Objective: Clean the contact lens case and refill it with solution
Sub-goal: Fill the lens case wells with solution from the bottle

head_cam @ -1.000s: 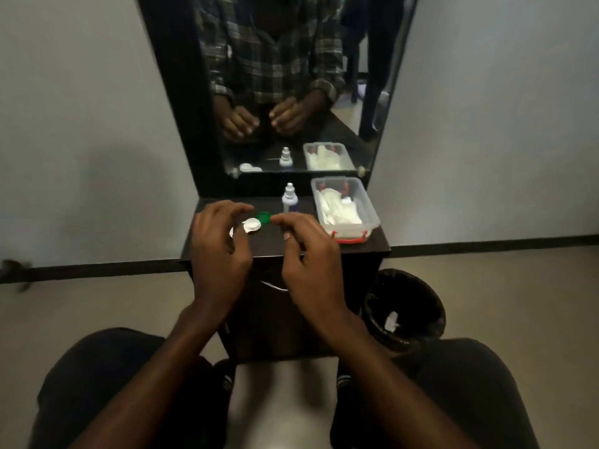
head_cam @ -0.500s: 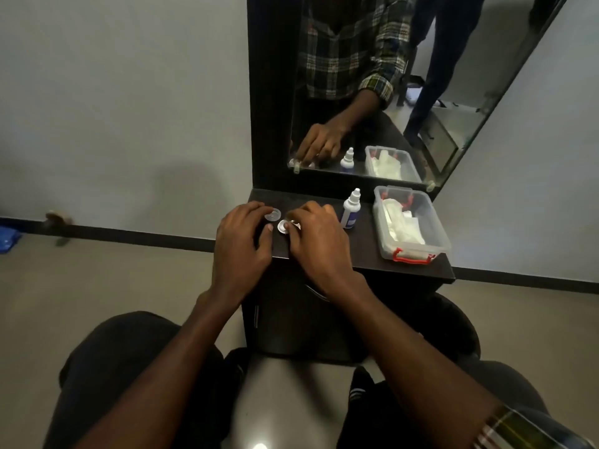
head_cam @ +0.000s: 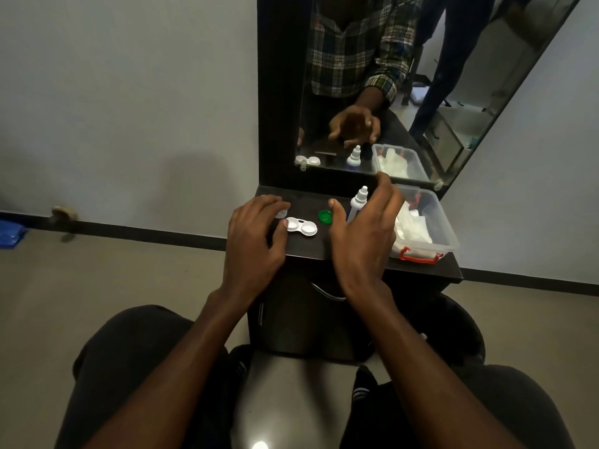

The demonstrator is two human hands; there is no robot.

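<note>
Lens case (head_cam: 301,226) lies with both wells uncapped just beyond my left hand (head_cam: 254,246), whose thumb tip touches its left well while the curled fingers rest near a clear cap (head_cam: 281,214); whether they pinch that cap I cannot tell. My right hand (head_cam: 364,234) hovers with fingers spread around the solution bottle (head_cam: 356,205), not yet closed on it, and the green cap (head_cam: 325,217) sits just beside its thumb.

I judge the tall, narrow bottle could tip if my spread fingers knock it before they close, and it would fall toward the open wells or the green cap. My thumb could also flick that cap off the surface. The case is light, so a push from my left thumb could slide it.

Room is tight: the cabinet top (head_cam: 308,251) ends just under my palms, the mirror (head_cam: 405,92) rises just past my fingertips, and the clear tissue box (head_cam: 447,234) crowds the right of my right hand.
</note>
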